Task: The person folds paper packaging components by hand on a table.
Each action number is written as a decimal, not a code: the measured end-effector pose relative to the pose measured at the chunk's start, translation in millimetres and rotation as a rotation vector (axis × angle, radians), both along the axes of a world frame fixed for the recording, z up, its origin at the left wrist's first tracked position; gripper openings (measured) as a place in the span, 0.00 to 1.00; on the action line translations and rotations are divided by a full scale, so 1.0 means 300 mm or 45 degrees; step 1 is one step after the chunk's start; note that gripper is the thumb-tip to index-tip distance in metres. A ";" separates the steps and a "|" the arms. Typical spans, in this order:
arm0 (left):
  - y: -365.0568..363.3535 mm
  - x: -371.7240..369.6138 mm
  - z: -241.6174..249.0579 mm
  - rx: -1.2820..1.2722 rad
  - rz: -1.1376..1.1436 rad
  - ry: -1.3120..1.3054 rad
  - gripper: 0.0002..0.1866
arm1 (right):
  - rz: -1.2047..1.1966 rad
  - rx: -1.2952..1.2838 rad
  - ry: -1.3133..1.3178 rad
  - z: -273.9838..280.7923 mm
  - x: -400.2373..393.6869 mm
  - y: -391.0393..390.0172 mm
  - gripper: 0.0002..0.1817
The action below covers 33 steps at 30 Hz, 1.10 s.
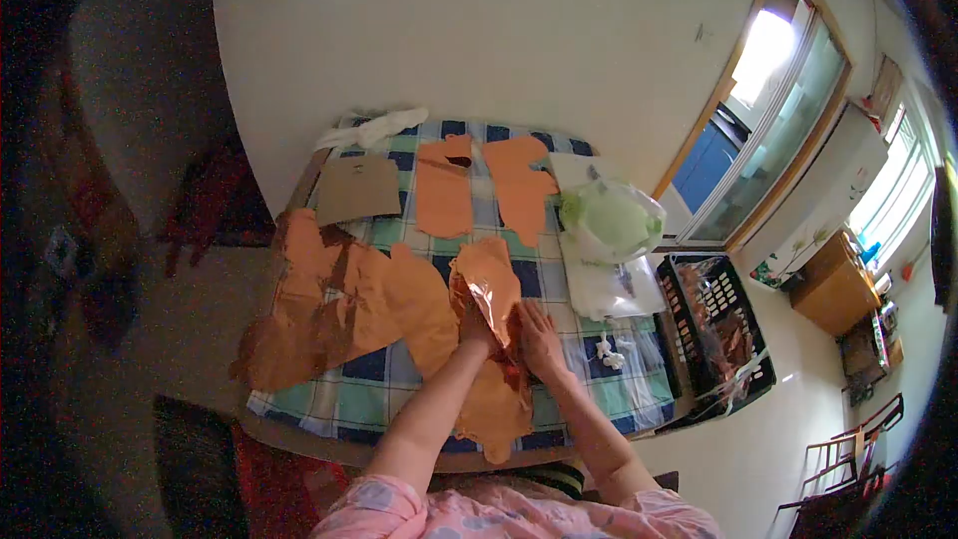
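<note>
A shiny copper-orange foil sheet (486, 284) with cut, uneven edges lies in front of me on the table, its middle bent and catching the light. My left hand (477, 331) reaches to its lower left side, and the foil hides the fingers. Against the right edge of this sheet lies my right hand (541, 341), fingers stretched out and fairly flat. Below both hands another orange foil piece (494, 414) spreads toward the table's front edge. Left of my left hand, several overlapping orange foil sheets (349, 309) cover the cloth.
Two cut orange pieces (444, 195) and a brown cardboard sheet (357, 190) lie farther back on the checked tablecloth (384, 399). A pale green plastic bag (611, 220) rests on white sheets (609, 284) at right. Beside the table stands a black crate (714, 329).
</note>
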<state>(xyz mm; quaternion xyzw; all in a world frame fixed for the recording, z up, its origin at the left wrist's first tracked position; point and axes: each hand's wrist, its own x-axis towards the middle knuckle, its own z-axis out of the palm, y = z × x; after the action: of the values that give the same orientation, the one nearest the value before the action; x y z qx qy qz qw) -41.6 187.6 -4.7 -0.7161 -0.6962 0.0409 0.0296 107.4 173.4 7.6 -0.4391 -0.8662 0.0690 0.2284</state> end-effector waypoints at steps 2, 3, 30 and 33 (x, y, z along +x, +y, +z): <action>0.045 0.005 -0.109 0.246 0.070 -0.543 0.45 | 0.000 -0.133 -0.109 0.064 -0.039 -0.040 0.27; 0.070 0.002 -0.172 0.341 0.051 -0.821 0.44 | 0.026 -0.126 -0.087 0.034 -0.032 -0.038 0.27; 0.023 -0.019 -0.104 0.322 -0.161 -0.717 0.24 | 0.166 -0.088 0.014 -0.077 0.015 0.008 0.25; -0.035 -0.008 0.023 0.157 -0.045 -0.868 0.25 | 0.257 -0.308 0.166 -0.052 0.041 -0.030 0.24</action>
<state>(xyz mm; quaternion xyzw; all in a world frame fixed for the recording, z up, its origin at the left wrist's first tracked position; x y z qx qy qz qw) -44.1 177.1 2.1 -0.6974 -0.6547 -0.2432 -0.1608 119.7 164.4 -7.9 -0.3687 -0.8747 0.2237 0.2214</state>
